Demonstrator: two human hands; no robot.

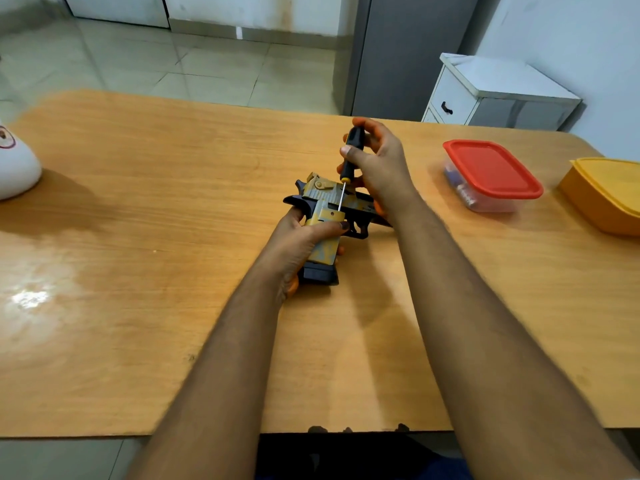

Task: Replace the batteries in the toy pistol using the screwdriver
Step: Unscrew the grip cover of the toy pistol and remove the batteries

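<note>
Two hands are shown at the middle of the counter (138,202). The toy pistol (327,216) is gripped by its handle in the curled fingers of the left hand (298,240). The screwdriver (349,157) is held upright in the right hand (377,164), fingers closed round its handle, tip on the pistol's side. Two lidded containers, red (491,171) and yellow (609,195), lie near the right edge.

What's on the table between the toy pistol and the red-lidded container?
In the head view, only the right hand and forearm cross between the toy pistol and red-lidded container; otherwise bare table.
</note>
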